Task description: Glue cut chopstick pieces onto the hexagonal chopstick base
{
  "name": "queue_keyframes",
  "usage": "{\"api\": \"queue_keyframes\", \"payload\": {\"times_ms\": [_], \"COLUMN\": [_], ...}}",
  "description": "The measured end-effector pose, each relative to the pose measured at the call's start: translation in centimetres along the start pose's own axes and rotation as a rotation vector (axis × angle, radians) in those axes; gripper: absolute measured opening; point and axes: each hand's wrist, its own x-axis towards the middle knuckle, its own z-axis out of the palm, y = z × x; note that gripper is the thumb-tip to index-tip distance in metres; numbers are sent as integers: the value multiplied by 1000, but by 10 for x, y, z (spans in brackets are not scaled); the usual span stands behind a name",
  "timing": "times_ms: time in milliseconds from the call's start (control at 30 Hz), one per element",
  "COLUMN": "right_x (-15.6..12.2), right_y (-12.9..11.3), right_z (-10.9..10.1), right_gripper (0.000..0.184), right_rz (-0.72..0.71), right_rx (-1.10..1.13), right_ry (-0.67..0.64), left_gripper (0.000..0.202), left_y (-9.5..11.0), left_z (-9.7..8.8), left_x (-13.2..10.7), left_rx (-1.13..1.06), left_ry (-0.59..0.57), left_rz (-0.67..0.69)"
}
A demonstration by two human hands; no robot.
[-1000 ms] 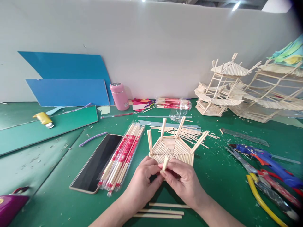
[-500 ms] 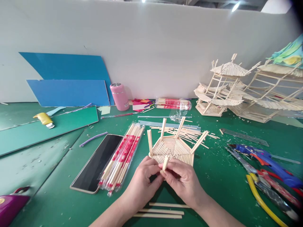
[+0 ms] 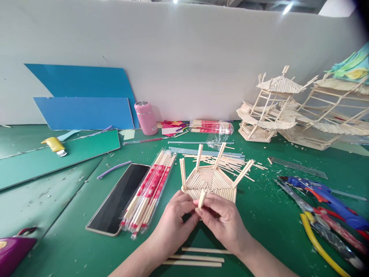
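Note:
A hexagonal platform of glued wooden sticks [image 3: 211,180] lies on the green mat, with several short posts standing up from its corners. At its near edge both hands pinch one short wooden post [image 3: 201,197] and hold it upright. My left hand [image 3: 173,221] grips it from the left, fingers curled. From the right, my right hand [image 3: 223,219] closes thumb and fingers round its base.
Wrapped chopstick bundles [image 3: 150,188] and a black phone [image 3: 119,198] lie to the left. Loose sticks [image 3: 196,258] lie near my wrists. A blue glue gun [image 3: 325,194] and yellow-handled pliers [image 3: 319,240] are on the right. Stick pavilion models [image 3: 268,107] stand at the back right. A pink bottle [image 3: 145,116] is by the wall.

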Motion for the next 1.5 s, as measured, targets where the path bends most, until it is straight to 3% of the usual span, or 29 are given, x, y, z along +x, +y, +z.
{"api": "queue_keyframes", "payload": {"times_ms": [1500], "right_x": [1], "right_y": [0], "right_z": [1], "right_gripper": [20], "right_rz": [-8], "right_rx": [-4], "right_ry": [9], "left_gripper": [20], "left_y": [0], "left_z": [0], "left_x": [-1], "left_rx": [5], "left_ry": [2], "left_rz": [-2]}}
